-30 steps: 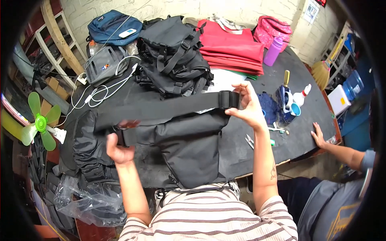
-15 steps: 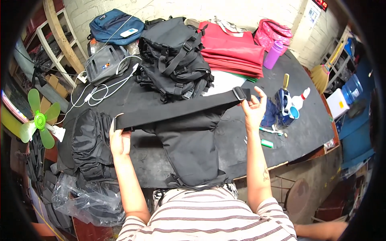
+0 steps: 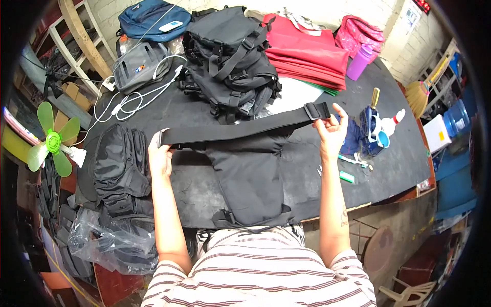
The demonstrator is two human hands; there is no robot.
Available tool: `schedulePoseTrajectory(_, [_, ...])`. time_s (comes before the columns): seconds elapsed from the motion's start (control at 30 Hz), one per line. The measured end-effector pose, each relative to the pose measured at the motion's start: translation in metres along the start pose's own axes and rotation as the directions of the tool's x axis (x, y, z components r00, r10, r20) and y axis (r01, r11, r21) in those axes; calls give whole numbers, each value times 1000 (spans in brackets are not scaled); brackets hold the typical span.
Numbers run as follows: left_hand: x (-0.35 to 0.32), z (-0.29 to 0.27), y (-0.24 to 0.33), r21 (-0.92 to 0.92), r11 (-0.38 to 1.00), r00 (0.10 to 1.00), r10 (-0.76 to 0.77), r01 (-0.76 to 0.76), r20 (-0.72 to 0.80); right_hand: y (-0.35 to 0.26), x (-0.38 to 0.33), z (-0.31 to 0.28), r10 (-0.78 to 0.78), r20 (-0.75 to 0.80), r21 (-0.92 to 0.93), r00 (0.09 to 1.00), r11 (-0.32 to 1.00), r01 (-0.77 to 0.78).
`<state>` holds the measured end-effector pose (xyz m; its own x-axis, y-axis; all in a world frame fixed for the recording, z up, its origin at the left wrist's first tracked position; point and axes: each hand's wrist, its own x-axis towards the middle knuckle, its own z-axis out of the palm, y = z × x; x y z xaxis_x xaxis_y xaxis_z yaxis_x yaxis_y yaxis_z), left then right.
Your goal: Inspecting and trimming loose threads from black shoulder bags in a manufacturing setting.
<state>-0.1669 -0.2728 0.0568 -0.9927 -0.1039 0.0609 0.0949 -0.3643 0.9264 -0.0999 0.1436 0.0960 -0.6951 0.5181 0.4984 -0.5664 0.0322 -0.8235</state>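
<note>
Across the black table point(image 3: 388, 169), right in front of you, a black fabric bag point(image 3: 250, 179) lies flat with its lower end hanging over the near edge against your striped shirt. Its wide black strap point(image 3: 240, 130) is drawn taut above it, running from low on your left to higher on your right.

Your left hand point(image 3: 160, 156) is closed on the strap's left end, fingers curled over the webbing. Your right hand point(image 3: 331, 130) pinches the other end just beside the plastic buckle point(image 3: 316, 111), thumb against fingers.

Handling, as a judgement: soft woven cloth, light, limp. It will sag and fold wherever it is not held. The strap is the firmest part and not slippery; the buckle is the only hard piece. Best hold looks to be the webbing near the ends, as you have it, or the seams where the strap joins the body.

Around you:
- pile of black backpacks point(image 3: 230, 56) beyond the strap
- red folded cloth point(image 3: 307, 51) and a purple bottle point(image 3: 359, 62) at the far right
- white cables point(image 3: 138, 97) on the far left
- small black bags point(image 3: 123, 163) stacked beside your left hand
- green fan point(image 3: 51, 140) off the table's left edge
</note>
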Motion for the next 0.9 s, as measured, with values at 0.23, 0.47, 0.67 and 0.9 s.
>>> schedulePoseTrajectory(0.23, [-21,36,28,753,646,992,67,-125,107,13,-9,3,68,52,-83,996,995,-63])
schedulePoseTrajectory(0.47, [-34,182,25,314,889,827,115,-333,550,-3,-26,33,81,105,-118,991,991,-68])
schedulePoseTrajectory(0.67, [-19,226,-33,308,893,642,-28,-328,766,-25,-40,7,24,190,-430,981,901,61])
schedulePoseTrajectory(0.9, [-11,239,-32,192,980,679,-108,-49,726,-24,-90,-142,269,-57,-998,962,-27,-52])
